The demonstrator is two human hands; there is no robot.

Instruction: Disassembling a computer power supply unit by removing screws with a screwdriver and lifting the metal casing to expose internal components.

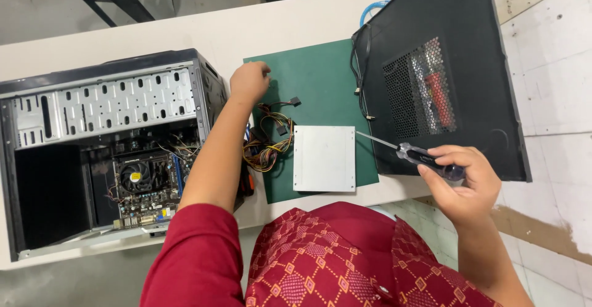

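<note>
The right hand (pixel 465 183) sits at about 4 o'clock in the view, fingers curled tight around the dark and clear handle of a screwdriver (pixel 410 153). The thin metal shaft points toward 10 o'clock, and its tip reaches the upper right corner of a plain grey power supply (pixel 324 157) that lies flat on a green mat (pixel 314 75). A bundle of yellow, red and black cables (pixel 270 139) spills from the supply's left side toward 9 o'clock.

The left hand (pixel 248 82) is at about 11 o'clock from the supply, loosely closed with knuckles up at the mat's left edge, just beside the corner of an open computer case (pixel 105 153). I cannot tell whether it pinches anything. Its forearm, in a red sleeve (pixel 197 264), crosses the case's right wall.

The case lies on its side at 9 o'clock on the pale bench (pixel 185 29). Inside it, 1 motherboard (pixel 145 190) with a round cooler fan (pixel 134 175) shows below a perforated metal drive cage (pixel 105 103).

At 2 o'clock, a black side panel (pixel 444 72) with a mesh vent overhangs the bench edge, touching the mat's right side. A thin black cable hangs along the panel's left edge.
</note>
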